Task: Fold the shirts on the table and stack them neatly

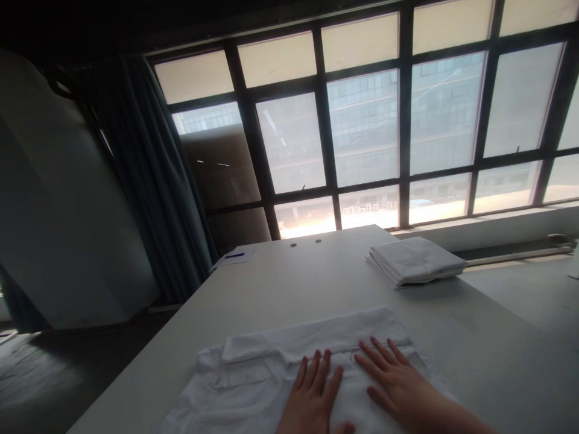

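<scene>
A white cloth garment (253, 386) lies spread on the table in front of me, with folds, seams and what looks like a pocket flap on its left part. Its far edge is doubled over into a band. My left hand (312, 395) rests palm down near the middle, fingers spread just short of that band. To its right, my right hand (398, 383) lies flat on the same cloth with fingers apart, its tips at the band's seam. Neither hand grips anything. The near part of the garment runs out of view.
The white table (289, 283) stretches away toward large windows. A stack of folded white cloth (416, 259) sits at its right edge. Paper with a blue pen (234, 255) lies at the far left corner. Dark curtains (149, 181) hang left of the windows.
</scene>
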`<state>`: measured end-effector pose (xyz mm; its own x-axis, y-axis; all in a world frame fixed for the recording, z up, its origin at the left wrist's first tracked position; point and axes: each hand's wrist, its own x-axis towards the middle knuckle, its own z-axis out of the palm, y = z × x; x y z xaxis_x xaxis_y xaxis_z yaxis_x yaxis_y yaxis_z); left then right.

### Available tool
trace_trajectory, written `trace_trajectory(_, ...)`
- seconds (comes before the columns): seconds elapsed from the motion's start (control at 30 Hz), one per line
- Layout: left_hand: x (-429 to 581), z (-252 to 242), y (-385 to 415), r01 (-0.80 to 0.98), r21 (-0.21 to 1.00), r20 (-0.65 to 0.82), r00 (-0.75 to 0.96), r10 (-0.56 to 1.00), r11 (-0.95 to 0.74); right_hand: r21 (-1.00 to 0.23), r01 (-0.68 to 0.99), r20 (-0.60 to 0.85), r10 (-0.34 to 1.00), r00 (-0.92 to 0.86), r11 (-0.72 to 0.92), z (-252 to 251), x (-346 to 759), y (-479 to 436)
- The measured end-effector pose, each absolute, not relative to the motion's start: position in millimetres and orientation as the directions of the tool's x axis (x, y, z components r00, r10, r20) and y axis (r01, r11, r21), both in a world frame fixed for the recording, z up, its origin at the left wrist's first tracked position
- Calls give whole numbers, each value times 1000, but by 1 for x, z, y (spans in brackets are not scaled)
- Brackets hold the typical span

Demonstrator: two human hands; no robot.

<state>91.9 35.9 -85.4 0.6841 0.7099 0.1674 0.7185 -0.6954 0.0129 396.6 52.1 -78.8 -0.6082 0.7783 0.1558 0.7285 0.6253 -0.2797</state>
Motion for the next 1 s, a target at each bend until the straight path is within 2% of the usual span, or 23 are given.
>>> trace_trajectory(0.2,66,-70,34,861,78,91,497,863,-503,-164,920,141,931,-336,357,-90,467,87)
trace_trajectory(0.33,72,-58,32,900,143,-18,417,909,-411,-47,980,319,933,-170,194,-89,471,93)
trace_trajectory(0.43,78,-54,32,907,182,-28,390,920,-379,-80,930,377,875,-304,358,-79,440,81)
trace_trajectory(0.5,81,-52,32,903,210,3,383,924,-375,-176,834,284,838,-466,523,-71,418,70)
trace_trajectory(0.57,80,-51,33,901,226,40,370,928,-369,-295,738,165,793,-586,607,-63,404,62)
trace_trajectory(0.63,74,-50,33,915,223,61,331,942,-336,-390,692,95,774,-626,608,-59,401,58)
trace_trajectory(0.73,56,-49,35,957,186,65,214,975,-222,-455,689,82,797,-598,564,-56,408,58)
trace_trajectory(1.0,-39,-52,53,991,32,-11,-128,992,128,-443,699,65,798,-600,562,-49,412,58)
